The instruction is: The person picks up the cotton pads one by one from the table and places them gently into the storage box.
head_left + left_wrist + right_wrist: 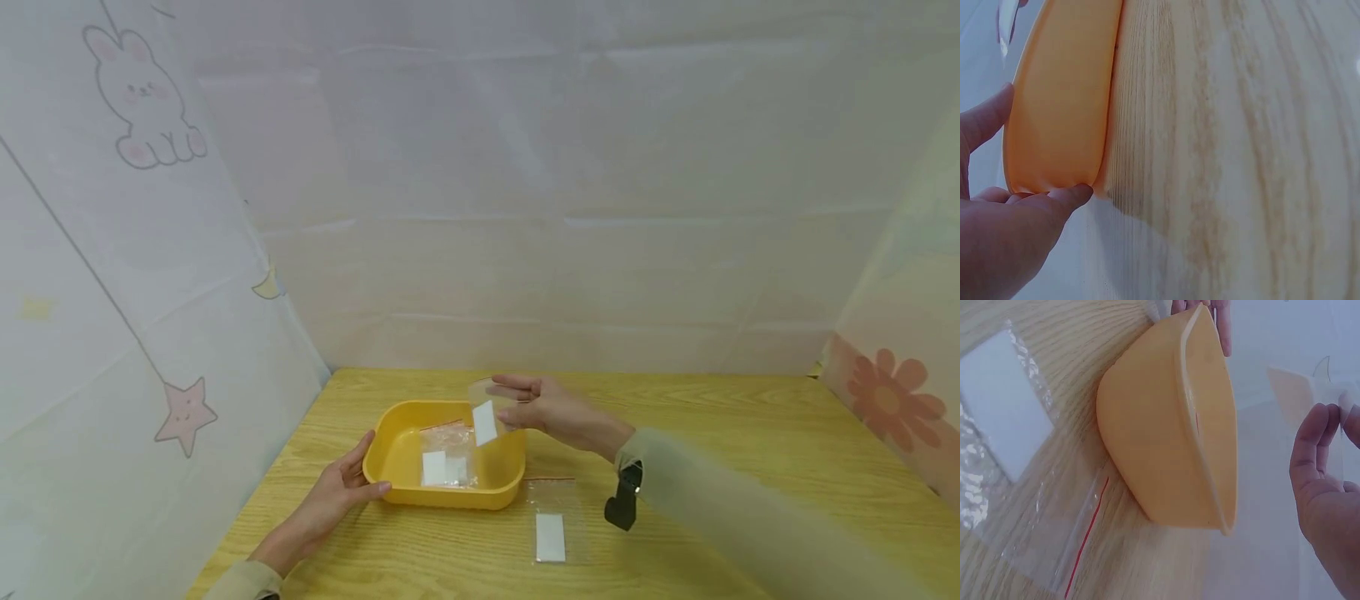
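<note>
A yellow plastic basin [450, 499] stands on the wooden table. My left hand [337, 490] grips its left end, with the thumb at the front rim and the other fingers around the side. Over the basin's right half, my right hand [558, 414] pinches a clear zip bag [485, 423] with a white card-like piece in it, held tilted between thumb and fingers. Inside the basin lie clear bags [448, 473] with red zip strips and white pieces, overlapping each other. Another such bag [1007, 406] lies flat on the table, just right of the basin's front corner.
The wood-grain table [720, 467] reaches back to a pale cloth wall [570, 250]. More cloth, printed with a rabbit, a star and a flower, hangs at both sides. A black watch-like band [624, 497] is on the right wrist.
</note>
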`<action>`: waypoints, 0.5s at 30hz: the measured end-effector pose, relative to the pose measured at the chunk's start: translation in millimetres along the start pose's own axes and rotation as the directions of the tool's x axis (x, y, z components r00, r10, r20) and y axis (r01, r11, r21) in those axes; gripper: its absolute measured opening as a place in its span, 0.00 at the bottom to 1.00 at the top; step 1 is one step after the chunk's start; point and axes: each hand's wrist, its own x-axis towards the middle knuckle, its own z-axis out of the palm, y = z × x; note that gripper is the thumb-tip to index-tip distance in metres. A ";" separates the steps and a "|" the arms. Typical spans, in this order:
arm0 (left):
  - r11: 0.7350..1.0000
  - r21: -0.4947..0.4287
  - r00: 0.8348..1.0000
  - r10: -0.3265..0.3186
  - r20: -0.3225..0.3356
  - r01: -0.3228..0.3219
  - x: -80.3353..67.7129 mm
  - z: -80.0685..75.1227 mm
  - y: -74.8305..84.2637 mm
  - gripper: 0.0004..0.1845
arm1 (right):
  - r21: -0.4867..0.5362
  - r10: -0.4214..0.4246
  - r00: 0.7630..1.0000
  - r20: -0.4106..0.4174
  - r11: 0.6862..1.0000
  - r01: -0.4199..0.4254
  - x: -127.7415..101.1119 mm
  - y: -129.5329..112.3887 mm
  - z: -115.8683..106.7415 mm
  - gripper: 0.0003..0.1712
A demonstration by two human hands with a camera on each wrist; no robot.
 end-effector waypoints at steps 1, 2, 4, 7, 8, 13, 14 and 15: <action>1.000 0.001 1.000 0.001 0.000 -0.001 -0.1 0.1 0.1 0.51 | 0.005 0.006 1.000 -0.006 1.000 -0.006 4.8 1.6 3.8 0.43; 1.000 0.000 1.000 0.001 0.000 -0.001 -0.2 0.3 0.3 0.51 | 0.011 0.015 1.000 -0.012 1.000 -0.015 9.5 3.4 7.6 0.43; 1.000 -0.002 1.000 0.004 0.003 -0.004 -0.2 0.4 0.3 0.51 | 0.020 0.033 0.999 -0.023 0.999 -0.032 18.8 7.8 14.9 0.42; 1.000 -0.001 1.000 0.006 0.003 -0.006 0.0 0.2 0.2 0.51 | 0.031 0.066 0.997 -0.049 0.997 -0.064 31.8 15.6 25.4 0.42; 1.000 -0.001 1.000 0.006 0.003 -0.006 0.1 0.1 0.1 0.51 | 0.036 0.074 0.996 -0.054 0.997 -0.072 35.5 18.2 28.6 0.42; 1.000 0.002 1.000 0.007 0.003 -0.007 0.5 -0.6 0.0 0.51 | 0.062 0.103 0.993 -0.051 0.993 -0.100 50.0 29.4 43.9 0.42; 1.000 0.002 1.000 0.007 0.003 -0.007 0.6 -0.7 0.1 0.51 | 0.054 0.100 0.994 -0.045 0.994 -0.097 51.8 31.3 46.7 0.42; 1.000 0.003 1.000 0.008 0.004 -0.008 0.7 -0.9 0.1 0.51 | 0.054 0.103 0.994 -0.043 0.993 -0.100 54.0 33.4 48.8 0.42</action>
